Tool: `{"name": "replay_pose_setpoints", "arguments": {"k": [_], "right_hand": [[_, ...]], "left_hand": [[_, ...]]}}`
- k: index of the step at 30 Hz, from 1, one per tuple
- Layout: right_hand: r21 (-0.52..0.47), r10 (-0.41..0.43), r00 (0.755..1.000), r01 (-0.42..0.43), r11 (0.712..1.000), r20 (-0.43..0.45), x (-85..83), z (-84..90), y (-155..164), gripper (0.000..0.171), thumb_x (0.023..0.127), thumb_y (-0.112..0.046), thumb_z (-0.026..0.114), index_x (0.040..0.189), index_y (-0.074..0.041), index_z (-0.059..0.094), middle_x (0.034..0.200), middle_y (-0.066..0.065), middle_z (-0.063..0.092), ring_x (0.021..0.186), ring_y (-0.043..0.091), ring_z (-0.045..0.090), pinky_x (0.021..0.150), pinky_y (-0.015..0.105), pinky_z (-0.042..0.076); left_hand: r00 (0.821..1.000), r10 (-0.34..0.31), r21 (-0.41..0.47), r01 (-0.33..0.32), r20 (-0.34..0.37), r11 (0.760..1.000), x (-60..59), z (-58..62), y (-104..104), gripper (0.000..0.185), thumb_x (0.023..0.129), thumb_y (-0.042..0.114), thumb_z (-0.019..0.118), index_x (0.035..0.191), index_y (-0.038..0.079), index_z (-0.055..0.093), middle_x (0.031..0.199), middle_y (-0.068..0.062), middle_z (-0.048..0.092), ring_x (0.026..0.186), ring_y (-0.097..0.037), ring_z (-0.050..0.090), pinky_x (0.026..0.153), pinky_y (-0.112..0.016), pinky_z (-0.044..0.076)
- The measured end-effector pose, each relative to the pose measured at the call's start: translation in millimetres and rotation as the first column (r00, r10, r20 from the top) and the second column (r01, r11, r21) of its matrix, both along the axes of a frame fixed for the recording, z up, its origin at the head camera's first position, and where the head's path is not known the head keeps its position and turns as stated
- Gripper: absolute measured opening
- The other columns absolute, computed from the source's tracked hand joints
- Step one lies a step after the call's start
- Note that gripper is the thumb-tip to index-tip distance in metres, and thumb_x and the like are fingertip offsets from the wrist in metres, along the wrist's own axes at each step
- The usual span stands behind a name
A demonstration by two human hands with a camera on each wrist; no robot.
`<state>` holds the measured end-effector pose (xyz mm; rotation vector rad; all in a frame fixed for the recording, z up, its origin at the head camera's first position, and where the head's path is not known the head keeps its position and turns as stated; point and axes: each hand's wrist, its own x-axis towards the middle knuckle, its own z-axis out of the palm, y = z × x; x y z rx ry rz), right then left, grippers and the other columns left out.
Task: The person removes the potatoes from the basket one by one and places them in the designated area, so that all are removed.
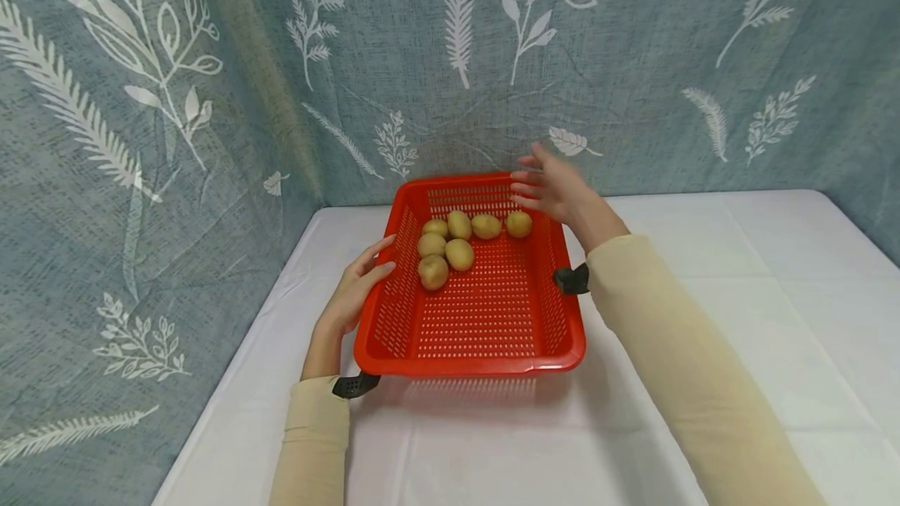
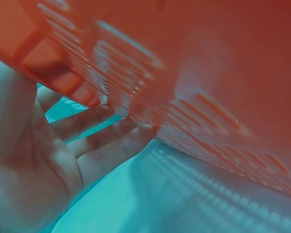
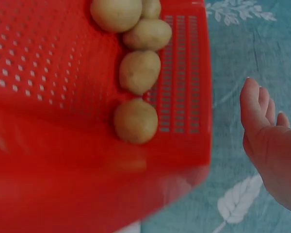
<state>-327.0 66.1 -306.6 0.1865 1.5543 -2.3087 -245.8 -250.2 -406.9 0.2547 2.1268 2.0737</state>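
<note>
left grip (image 1: 351,293) holding red basket (image 1: 471,366) by edge, right grip (image 1: 554,189) wide, off far corner, table (image 1: 731,295) reaching rightward

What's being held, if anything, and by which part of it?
The red basket, by its left rim, in the left hand; the right hand holds nothing.

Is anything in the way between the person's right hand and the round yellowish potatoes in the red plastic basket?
In the right wrist view, the far rim of the red plastic basket runs between the right hand and the yellowish potatoes. Nothing visible covers the basket's top, so reaching over the rim looks unobstructed.
</note>
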Motion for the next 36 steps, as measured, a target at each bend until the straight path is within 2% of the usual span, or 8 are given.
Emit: {"name": "replay_pose_setpoints", "arguments": {"k": [7,16,21,30,36], "right_hand": [[-0.073,0.007,1.000,-0.005,0.997,0.029,3.5,-5.3,-17.8,0.057,0.103,-0.041,0.032,0.149,-0.008,0.031,0.148,0.017,0.034,0.133,0.032,0.034,0.103,0.043,0.036],[-0.129,0.030,0.996,-0.019,0.991,0.082,3.2,-11.9,-35.9,0.055,0.103,-0.042,0.032,0.148,-0.011,0.035,0.146,0.015,0.038,0.131,0.029,0.038,0.102,0.041,0.038],[-0.216,0.029,0.992,-0.002,0.976,0.121,2.8,-17.0,-48.0,0.054,0.102,-0.041,0.035,0.146,-0.010,0.038,0.145,0.014,0.039,0.131,0.029,0.038,0.103,0.041,0.036],[-0.395,0.003,0.965,0.105,0.913,0.264,0.7,-40.1,-59.7,0.052,0.103,-0.040,0.035,0.146,-0.012,0.038,0.144,0.010,0.039,0.132,0.025,0.037,0.105,0.038,0.033],[-0.508,-0.038,0.929,0.235,0.829,0.367,0.2,-53.5,-67.1,0.049,0.103,-0.038,0.038,0.144,-0.013,0.041,0.141,0.009,0.043,0.129,0.025,0.040,0.104,0.038,0.035]], "left_hand": [[1.000,0.007,-0.001,-0.007,0.013,1.000,0.8,0.7,1.6,0.052,0.101,0.013,0.046,0.150,0.014,0.029,0.133,-0.023,0.041,0.099,-0.026,0.059,0.076,-0.036,0.054],[1.000,-0.006,-0.002,0.006,0.001,1.000,-1.1,1.3,2.3,0.053,0.101,0.014,0.046,0.150,0.014,0.030,0.135,-0.026,0.040,0.105,-0.034,0.056,0.078,-0.036,0.054],[1.000,0.001,-0.015,-0.001,0.002,1.000,-1.6,3.1,0.8,0.053,0.101,0.016,0.047,0.151,0.015,0.029,0.135,-0.024,0.040,0.104,-0.032,0.056,0.078,-0.036,0.054],[1.000,-0.014,0.009,0.014,0.003,1.000,-0.6,2.0,0.1,0.053,0.101,0.014,0.047,0.151,0.013,0.028,0.137,-0.024,0.038,0.104,-0.030,0.056,0.077,-0.034,0.054],[1.000,-0.012,0.015,0.012,-0.008,1.000,1.2,1.2,0.4,0.053,0.101,0.013,0.046,0.151,0.012,0.028,0.137,-0.024,0.038,0.105,-0.030,0.055,0.077,-0.032,0.053]]}}
